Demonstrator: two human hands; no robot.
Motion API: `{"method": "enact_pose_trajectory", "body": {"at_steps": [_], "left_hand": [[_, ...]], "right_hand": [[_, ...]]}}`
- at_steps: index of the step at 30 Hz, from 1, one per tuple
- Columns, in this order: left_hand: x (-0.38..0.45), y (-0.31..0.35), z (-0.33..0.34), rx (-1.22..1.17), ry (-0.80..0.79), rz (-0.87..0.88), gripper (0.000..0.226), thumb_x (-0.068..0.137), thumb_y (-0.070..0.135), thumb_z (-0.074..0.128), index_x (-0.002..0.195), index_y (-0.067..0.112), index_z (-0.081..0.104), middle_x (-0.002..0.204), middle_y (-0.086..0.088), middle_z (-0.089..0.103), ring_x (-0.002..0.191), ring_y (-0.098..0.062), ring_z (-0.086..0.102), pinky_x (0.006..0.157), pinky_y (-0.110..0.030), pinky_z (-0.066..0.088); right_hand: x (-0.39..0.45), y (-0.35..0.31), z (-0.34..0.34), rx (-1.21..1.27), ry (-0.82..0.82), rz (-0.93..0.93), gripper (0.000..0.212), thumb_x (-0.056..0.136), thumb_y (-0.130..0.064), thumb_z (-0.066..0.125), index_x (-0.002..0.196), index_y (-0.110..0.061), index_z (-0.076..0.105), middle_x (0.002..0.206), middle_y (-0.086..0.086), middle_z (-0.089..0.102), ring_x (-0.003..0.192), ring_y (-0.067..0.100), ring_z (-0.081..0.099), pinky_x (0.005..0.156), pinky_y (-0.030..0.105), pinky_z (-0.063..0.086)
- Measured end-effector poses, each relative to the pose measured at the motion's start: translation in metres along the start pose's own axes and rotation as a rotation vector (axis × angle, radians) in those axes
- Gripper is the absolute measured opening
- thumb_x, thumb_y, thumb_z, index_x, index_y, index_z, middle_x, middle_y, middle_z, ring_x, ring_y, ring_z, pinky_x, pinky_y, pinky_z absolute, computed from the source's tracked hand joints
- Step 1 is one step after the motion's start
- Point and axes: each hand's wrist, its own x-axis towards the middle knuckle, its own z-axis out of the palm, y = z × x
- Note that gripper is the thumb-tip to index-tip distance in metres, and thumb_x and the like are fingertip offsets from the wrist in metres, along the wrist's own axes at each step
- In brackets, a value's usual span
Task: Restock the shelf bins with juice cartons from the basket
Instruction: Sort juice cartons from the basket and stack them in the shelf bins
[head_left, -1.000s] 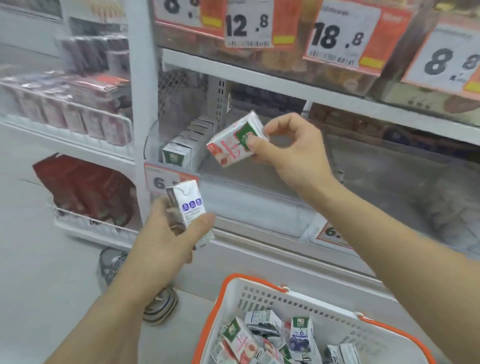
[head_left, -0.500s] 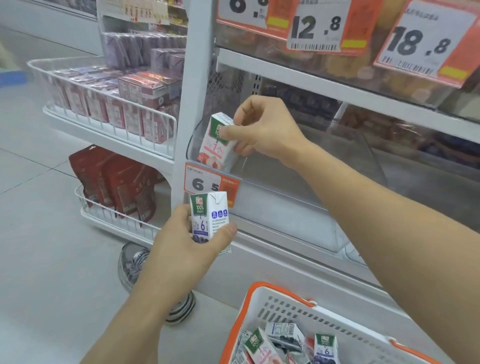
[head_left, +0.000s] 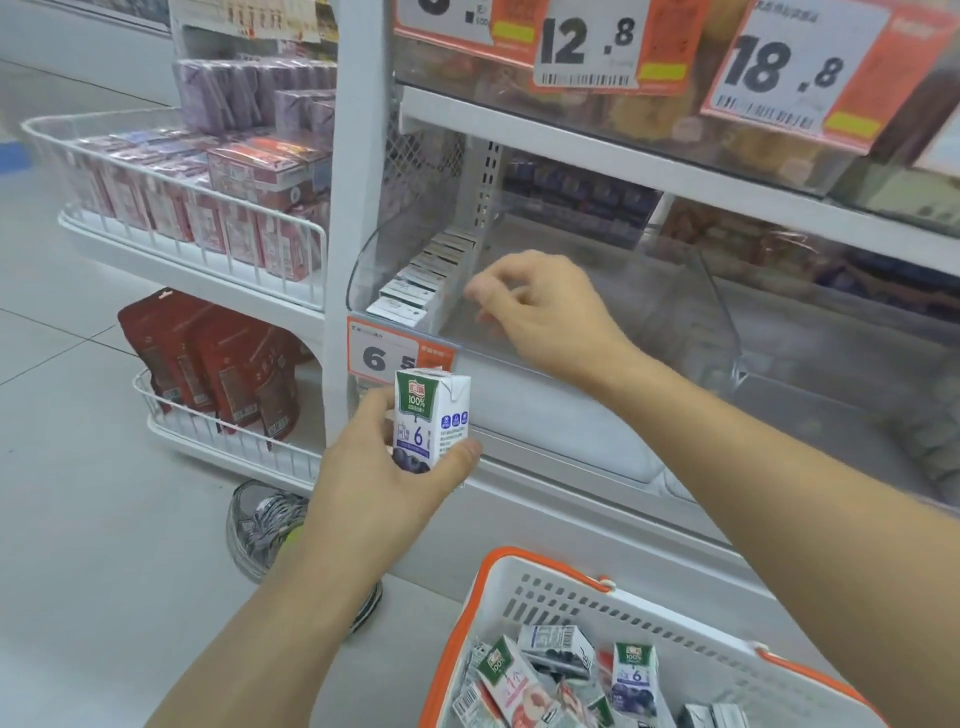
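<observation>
One carton (head_left: 431, 415) stands upright in my left hand (head_left: 384, 478), its long axis vertical, thumb curled across its lower front and the other fingers wrapped behind it, out of sight. My right hand (head_left: 540, 312) sits over the front lip of the clear shelf bin (head_left: 675, 312), fingers loosely curled and holding nothing that I can see. The row of cartons (head_left: 415, 283) already in the bin runs back from its front-left corner, just beside my right fingertips (head_left: 480, 293) at about 9 o'clock.

From the carton I hold, the free bin space beside that row lies at roughly 1 o'clock, up over the clear front wall, behind the price tag (head_left: 384, 353). My left hand is the loaded one and my right is nearer the bin, so I judge the carton must be lifted over the lip, kept upright, and set next to the row. The basket (head_left: 597, 618) with the remaining cartons lies at 5 o'clock from my left hand
</observation>
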Motion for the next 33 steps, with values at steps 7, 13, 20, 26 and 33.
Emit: {"method": "enact_pose_trajectory", "body": {"at_steps": [7, 13, 20, 26, 33], "left_hand": [[-0.026, 0.035, 0.052, 0.028, -0.071, 0.251, 0.044, 0.07, 0.033, 0.085, 0.102, 0.037, 0.055, 0.087, 0.014, 0.067, 0.076, -0.002, 0.065, 0.062, -0.018, 0.052], [-0.056, 0.056, 0.132, 0.126, -0.094, 0.463, 0.051, 0.066, 0.03, 0.086, 0.108, 0.033, 0.057, 0.099, 0.015, 0.054, 0.096, -0.013, 0.053, 0.077, -0.033, 0.049], [-0.093, 0.084, 0.207, 0.164, -0.426, 0.754, 0.071, 0.079, 0.031, 0.079, 0.142, 0.028, 0.047, 0.129, 0.014, 0.045, 0.118, -0.003, 0.048, 0.1, -0.01, 0.035], [-0.095, 0.095, 0.274, 0.319, -0.268, 0.94, 0.053, 0.087, 0.024, 0.071, 0.137, 0.018, 0.053, 0.13, -0.002, 0.053, 0.122, -0.022, 0.049, 0.108, -0.034, 0.036], [-0.079, 0.1, 0.322, 0.538, -0.197, 1.018, 0.032, 0.089, 0.026, 0.069, 0.12, 0.02, 0.065, 0.112, 0.002, 0.066, 0.106, -0.023, 0.059, 0.096, -0.041, 0.034]], "right_hand": [[-0.121, 0.026, -0.069, 0.15, -0.114, 0.139, 0.033, 0.082, -0.061, 0.063, 0.096, -0.031, 0.062, 0.086, -0.008, 0.07, 0.071, 0.013, 0.068, 0.066, 0.036, 0.057], [-0.181, 0.076, -0.106, 0.447, 0.031, 0.367, 0.045, 0.074, -0.017, 0.087, 0.101, -0.011, 0.052, 0.087, 0.005, 0.072, 0.062, 0.026, 0.067, 0.056, 0.034, 0.054], [-0.265, 0.13, -0.19, 0.609, 0.31, 0.416, 0.043, 0.073, -0.001, 0.078, 0.105, -0.004, 0.051, 0.101, 0.019, 0.068, 0.072, 0.039, 0.072, 0.071, 0.039, 0.062], [-0.322, 0.179, -0.273, 0.289, 0.743, 0.284, 0.052, 0.072, 0.002, 0.081, 0.096, -0.035, 0.055, 0.107, 0.008, 0.068, 0.098, 0.029, 0.07, 0.087, 0.044, 0.059], [-0.339, 0.247, -0.34, -0.268, 0.697, 0.463, 0.046, 0.081, -0.008, 0.08, 0.103, -0.042, 0.058, 0.111, 0.006, 0.057, 0.084, 0.017, 0.069, 0.075, 0.022, 0.055]]}}
